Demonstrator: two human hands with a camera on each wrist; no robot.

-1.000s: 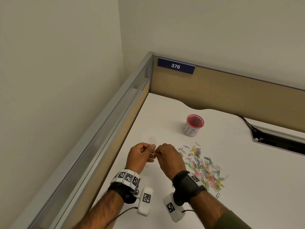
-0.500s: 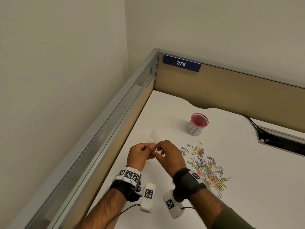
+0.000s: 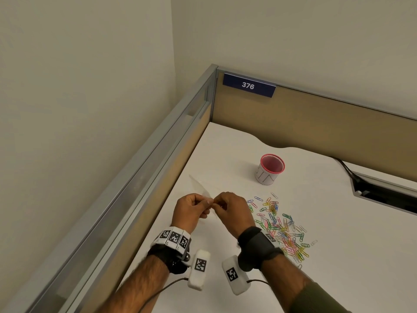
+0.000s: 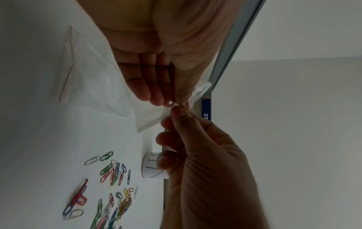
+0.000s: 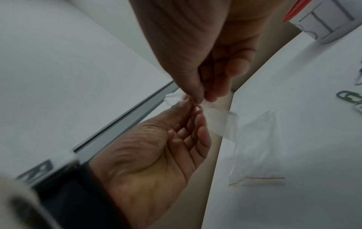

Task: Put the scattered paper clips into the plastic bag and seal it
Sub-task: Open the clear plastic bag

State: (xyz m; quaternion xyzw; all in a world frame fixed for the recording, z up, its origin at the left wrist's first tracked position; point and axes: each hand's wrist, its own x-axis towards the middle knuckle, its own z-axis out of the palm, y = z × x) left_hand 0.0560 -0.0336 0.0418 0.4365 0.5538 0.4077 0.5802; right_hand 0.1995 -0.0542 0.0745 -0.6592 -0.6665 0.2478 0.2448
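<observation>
A small clear plastic bag (image 3: 201,187) is held above the white desk (image 3: 338,256), one end sticking up past my fingers. My left hand (image 3: 208,202) pinches it between thumb and fingertips (image 4: 172,102). My right hand (image 3: 217,202) pinches it right beside, fingertip to fingertip (image 5: 203,96). In the wrist views a clear sheet with a thin red line (image 5: 258,155) (image 4: 82,74) shows below the hands; I cannot tell whether it is the same bag. Several coloured paper clips (image 3: 282,227) (image 4: 113,173) lie scattered on the desk, right of my right hand.
A white cup with a red rim (image 3: 269,169) stands behind the clips. A grey-framed partition (image 3: 158,177) runs close along the desk's left edge, and a beige panel with a blue "376" label (image 3: 248,85) closes the back. A dark cable slot (image 3: 383,195) is at right.
Both hands have stayed together, pinching the bag. Its free end has risen and now sticks up and to the left. The clips and cup have not moved.
</observation>
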